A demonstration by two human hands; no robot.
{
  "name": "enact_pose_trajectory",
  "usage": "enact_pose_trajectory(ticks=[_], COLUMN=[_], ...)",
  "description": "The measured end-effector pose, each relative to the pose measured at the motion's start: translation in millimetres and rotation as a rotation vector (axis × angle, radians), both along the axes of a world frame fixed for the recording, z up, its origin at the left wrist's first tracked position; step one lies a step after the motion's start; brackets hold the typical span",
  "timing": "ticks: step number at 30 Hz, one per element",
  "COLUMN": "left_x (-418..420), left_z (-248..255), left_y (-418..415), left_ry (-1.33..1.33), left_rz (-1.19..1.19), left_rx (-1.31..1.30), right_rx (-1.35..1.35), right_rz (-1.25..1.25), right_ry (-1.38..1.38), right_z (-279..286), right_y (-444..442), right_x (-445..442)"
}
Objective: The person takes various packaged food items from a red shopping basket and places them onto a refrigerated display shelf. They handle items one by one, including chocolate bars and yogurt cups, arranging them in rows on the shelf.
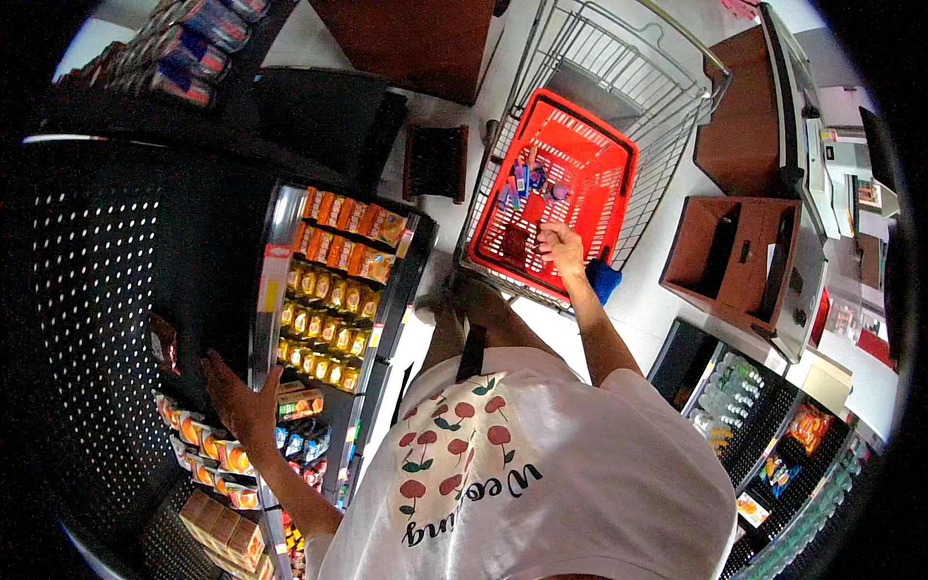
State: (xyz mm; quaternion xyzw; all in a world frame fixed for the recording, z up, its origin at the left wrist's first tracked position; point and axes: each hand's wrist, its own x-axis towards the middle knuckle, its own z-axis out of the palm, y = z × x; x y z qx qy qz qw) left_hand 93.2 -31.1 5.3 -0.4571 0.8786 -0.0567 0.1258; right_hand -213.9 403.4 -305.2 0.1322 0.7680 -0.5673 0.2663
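Observation:
Over the red plastic shopping basket (629,174), my right hand (562,250) has loosely bent fingers and nothing visible in them. The basket sits in a metal shopping cart (667,80). Inside it lie several small blue and purple packets (522,177), a small round purple item (559,191) and a dark red packet (515,243). To the other side, my left hand (243,406) is spread at the black display shelf (217,290), holding nothing. Near its fingertips lies a dark red-brown packet (165,343). Bags with orange pictures (210,446) stand beside the wrist.
Rows of orange packets (348,217) and yellow-gold packets (330,293) fill the rack by my left arm. Stacked cartons (221,529) stand lower down. At right are a brown counter (732,254) and a shelf with clear bottles (732,388). Drink cans (196,51) stand upper left.

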Motion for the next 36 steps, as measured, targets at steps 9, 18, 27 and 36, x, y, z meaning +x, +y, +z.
enact_pose_trajectory(ticks=[9, 18, 27, 36], left_x=[-19.0, -0.7, -6.5, -2.9], left_z=[6.7, -2.6, 1.2, -2.6], left_y=[3.8, -5.2, -2.6, -0.2], left_ry=[-0.062, 0.010, -0.050, -0.045], left_rz=[0.076, -0.017, 0.091, 0.108], left_rx=[0.037, 0.014, 0.051, 0.011], right_rx=[0.643, 0.736, 0.967, 0.953], right_rz=[0.547, 0.672, 0.871, 0.860], right_ry=[-0.056, -0.359, 0.038, 0.148], right_z=[-159.4, -124.4, -207.2, -208.7], right_y=[41.2, -30.7, -51.5, -47.4], right_x=[6.0, 0.3, 15.1, 12.0])
